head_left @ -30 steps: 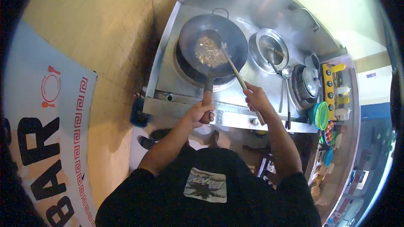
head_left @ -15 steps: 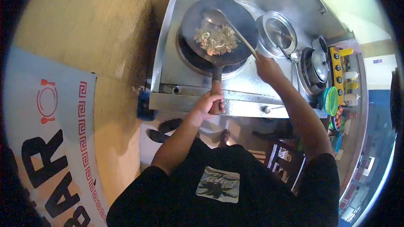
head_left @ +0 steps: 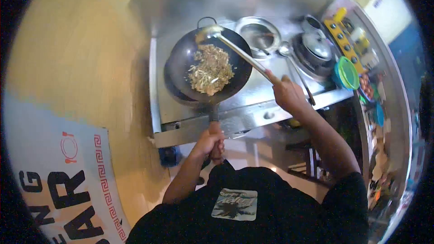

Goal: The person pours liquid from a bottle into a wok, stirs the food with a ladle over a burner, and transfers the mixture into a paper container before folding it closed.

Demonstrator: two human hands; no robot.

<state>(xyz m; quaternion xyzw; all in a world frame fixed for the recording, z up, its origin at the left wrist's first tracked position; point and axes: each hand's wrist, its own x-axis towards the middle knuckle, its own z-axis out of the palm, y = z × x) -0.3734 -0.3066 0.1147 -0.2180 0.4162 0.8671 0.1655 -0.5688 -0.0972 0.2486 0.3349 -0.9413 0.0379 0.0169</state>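
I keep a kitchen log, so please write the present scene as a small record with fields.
left hand: closed around the wok handle
right hand: holds the ladle by its shaft
ladle head: blurred, beyond the food, at the wok's far side
wok: dark, contains cooked-looking food
right of wok: second ladle, lidded pot, green basket
unclear: exact ingredients

A stainless steel stove top (head_left: 260,94) spans the space before me, a raised lip along its front edge. My wok (head_left: 181,65) sits over the burner at left, contact unclear. To its right are 1 round metal vessel (head_left: 244,21), 1 long-handled ladle (head_left: 299,70) lying toward the lip, 1 lidded pot (head_left: 316,47) and, behind it, 1 smaller pot (head_left: 312,23).
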